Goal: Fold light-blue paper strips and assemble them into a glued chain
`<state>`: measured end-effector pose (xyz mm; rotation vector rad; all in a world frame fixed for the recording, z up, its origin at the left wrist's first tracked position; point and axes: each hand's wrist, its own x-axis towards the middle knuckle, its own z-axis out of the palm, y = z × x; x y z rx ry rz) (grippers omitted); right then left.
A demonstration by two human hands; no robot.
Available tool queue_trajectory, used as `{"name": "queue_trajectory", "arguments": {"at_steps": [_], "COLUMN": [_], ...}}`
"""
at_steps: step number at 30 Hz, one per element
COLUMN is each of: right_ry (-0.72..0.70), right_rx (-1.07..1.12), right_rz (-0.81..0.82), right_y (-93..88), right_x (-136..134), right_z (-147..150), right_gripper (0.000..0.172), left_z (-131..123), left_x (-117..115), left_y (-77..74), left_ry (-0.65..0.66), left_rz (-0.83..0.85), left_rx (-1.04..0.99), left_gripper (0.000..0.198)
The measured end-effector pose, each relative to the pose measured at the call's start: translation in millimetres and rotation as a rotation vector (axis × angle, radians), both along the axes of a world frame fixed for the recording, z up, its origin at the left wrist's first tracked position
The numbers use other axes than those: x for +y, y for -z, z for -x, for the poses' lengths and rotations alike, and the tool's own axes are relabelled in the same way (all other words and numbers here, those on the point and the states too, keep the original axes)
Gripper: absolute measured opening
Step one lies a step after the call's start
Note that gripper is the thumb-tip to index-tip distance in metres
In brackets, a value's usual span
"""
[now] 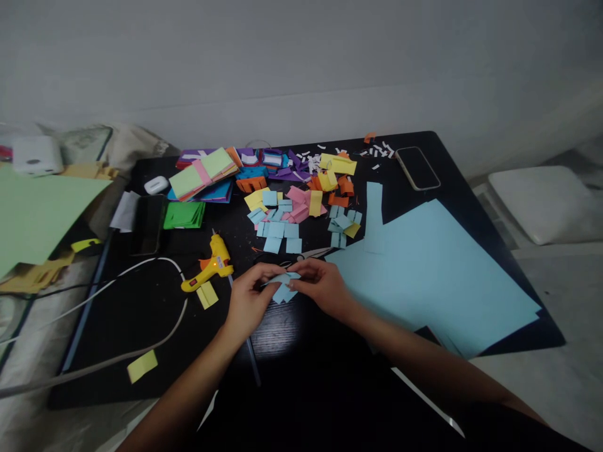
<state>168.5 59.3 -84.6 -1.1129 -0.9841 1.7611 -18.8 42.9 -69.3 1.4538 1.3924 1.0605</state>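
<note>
Just below frame centre, the left hand [249, 298] and right hand [326, 289] pinched small light-blue papers [284, 293], evidently unfinished, while cut blue pieces [276, 230] lay apparently done near centre and large blue sheets [438, 276] at right appeared largely uncut.

A glue gun [213, 266] and cut paper [284, 293] show a craft workspace.
</note>
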Motion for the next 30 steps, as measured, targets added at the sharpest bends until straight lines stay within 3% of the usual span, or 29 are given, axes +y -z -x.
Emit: {"name": "queue_trajectory", "arguments": {"at_steps": [12, 20, 26, 30], "right_ry": [0.019, 0.037, 0.016, -0.056], "right_rx": [0.002, -0.008, -0.026, -0.057], "right_rz": [-0.026, -0.025, -0.063, -0.100], "right_y": [-0.4, -0.1, 1.9, 1.0], "right_x": [-1.4, -0.4, 0.5, 2.8], "right_z": [2.2, 2.0, 0.0, -5.0], "right_gripper": [0.032, 0.035, 0.034, 0.042], "left_z": [-6.8, -6.8, -4.2, -2.5], "left_x": [1.2, 3.1, 4.7, 4.7], "left_y": [1.9, -1.2, -3.0, -0.8], "left_ry": [-0.023, -0.027, 0.007, 0.014], "left_rz": [0.074, 0.159, 0.200, 0.260], "left_rx": [-0.166, -0.093, -0.141, -0.215], "left_gripper": [0.018, 0.018, 0.019, 0.023]}}
